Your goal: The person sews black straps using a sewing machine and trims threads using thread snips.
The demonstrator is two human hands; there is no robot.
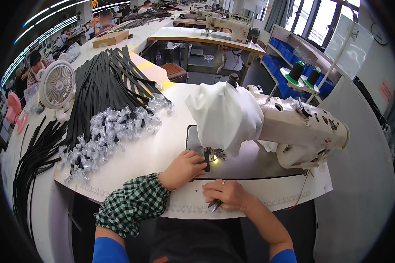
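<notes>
A sewing machine [303, 122] stands on the white table, its head draped in a white cloth [226, 114]. Beneath the needle area, lit by a small lamp, lies a short end of black strap [207, 161]. My left hand [185, 170], in a green checked sleeve cover [138, 199], has its fingers closed at the left edge of that strap. Near the table's front edge, my right hand [228, 193] rests with curled fingers around thread snips [214, 204], whose metal tips point toward me. The inner fingers of both hands are partly hidden.
Many black straps [103, 79] with plastic-wrapped ends [114, 127] lie to the left, with more hanging off the table edge. A white fan [58, 85] stands beyond them. Green-and-black thread cones [296, 72] sit at right. Other people are in the background.
</notes>
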